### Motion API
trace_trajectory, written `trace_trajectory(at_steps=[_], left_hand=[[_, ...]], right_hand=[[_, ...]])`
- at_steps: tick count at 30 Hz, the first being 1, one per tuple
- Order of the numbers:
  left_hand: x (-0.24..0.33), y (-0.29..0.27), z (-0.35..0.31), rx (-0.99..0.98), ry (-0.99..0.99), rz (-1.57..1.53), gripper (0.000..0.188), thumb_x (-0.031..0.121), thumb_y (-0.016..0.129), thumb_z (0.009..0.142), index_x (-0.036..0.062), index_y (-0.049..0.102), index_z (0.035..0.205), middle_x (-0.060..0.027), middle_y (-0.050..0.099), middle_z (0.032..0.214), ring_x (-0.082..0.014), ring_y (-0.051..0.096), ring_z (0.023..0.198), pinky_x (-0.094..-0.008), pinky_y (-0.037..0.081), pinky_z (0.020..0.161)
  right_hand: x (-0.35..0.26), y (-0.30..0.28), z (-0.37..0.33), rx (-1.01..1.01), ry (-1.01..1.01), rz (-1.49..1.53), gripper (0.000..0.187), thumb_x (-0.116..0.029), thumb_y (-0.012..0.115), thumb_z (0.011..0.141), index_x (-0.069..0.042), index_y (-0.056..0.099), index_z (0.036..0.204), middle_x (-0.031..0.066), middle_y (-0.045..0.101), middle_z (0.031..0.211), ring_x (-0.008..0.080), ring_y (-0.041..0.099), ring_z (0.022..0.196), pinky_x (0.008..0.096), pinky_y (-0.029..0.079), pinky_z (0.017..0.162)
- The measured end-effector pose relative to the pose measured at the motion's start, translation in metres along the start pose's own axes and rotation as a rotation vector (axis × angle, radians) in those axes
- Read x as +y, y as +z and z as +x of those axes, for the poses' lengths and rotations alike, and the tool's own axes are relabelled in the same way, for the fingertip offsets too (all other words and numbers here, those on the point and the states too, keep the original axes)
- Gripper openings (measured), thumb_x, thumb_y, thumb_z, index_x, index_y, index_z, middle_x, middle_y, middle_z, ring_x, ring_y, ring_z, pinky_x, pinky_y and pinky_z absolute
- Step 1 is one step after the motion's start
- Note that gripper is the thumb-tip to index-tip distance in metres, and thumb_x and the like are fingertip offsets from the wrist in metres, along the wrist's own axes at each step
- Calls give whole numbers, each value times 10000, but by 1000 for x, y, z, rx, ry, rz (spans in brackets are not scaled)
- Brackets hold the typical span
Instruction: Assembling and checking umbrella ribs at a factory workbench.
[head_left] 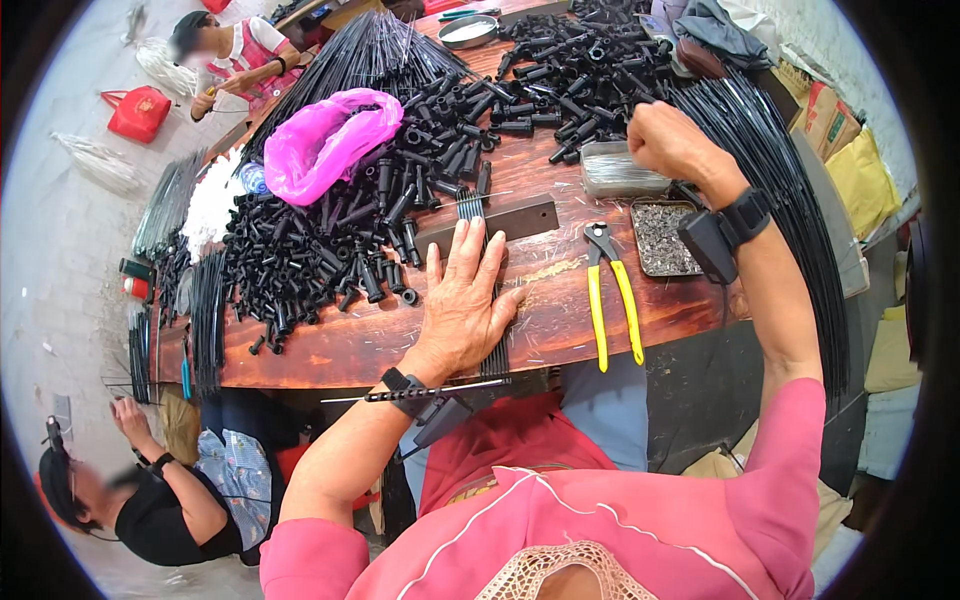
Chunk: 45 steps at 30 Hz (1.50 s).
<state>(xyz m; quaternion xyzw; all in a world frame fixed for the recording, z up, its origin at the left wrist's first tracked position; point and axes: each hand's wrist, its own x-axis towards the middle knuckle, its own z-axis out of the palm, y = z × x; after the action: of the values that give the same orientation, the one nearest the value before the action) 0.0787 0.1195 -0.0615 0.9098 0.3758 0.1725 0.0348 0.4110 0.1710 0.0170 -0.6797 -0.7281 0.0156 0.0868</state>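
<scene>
My left hand lies flat with its fingers spread over a row of thin black rods. The rods run under the palm, across a dark flat metal bar, toward the table's near edge. My right hand is raised and curled into a fist above a clear plastic box. What it holds, if anything, is hidden. A pair of yellow-handled pincers lies between my hands. Beside it stands a shallow tray of small metal bits.
Black tubular parts heap up on the wooden table, with a pink plastic bag on top. Long black rods line the right side. One person sits at left; another sits at far left.
</scene>
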Motion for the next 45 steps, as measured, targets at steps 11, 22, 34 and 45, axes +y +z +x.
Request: trace_trajectory(at_steps=[11,22,34,45], left_hand=[[1,-3,-1,-18,-11,-7,673,378,597,890,58,380,1441,-198,244,1537,-344,189,1449,-556,119,1138],[2,-3,2,-51,-10,9,674,367,585,898,59,358,1453,-201,219,1550,-346,164,1458,-545,102,1145],[3,-2,2,-22,2,12,672,348,611,878,40,378,1428,-222,235,1535,-376,197,1441,-576,128,1130],[2,-2,2,-51,-13,18,672,364,579,901,65,349,1456,-206,202,1553,-355,147,1460,-550,95,1144]], right_hand=[[19,20,-6,116,-106,136,102,15,588,659,16,681,700,232,647,733,388,657,740,430,528,670],[-56,33,9,119,-393,387,200,18,546,663,-21,717,760,188,676,746,363,673,758,428,541,708],[-101,43,16,-130,-355,267,541,11,536,749,-186,630,1244,192,651,1115,377,634,1004,449,514,859],[-106,46,22,-138,-376,196,489,-46,572,749,-177,655,1213,189,682,1057,339,649,1017,438,511,863]])
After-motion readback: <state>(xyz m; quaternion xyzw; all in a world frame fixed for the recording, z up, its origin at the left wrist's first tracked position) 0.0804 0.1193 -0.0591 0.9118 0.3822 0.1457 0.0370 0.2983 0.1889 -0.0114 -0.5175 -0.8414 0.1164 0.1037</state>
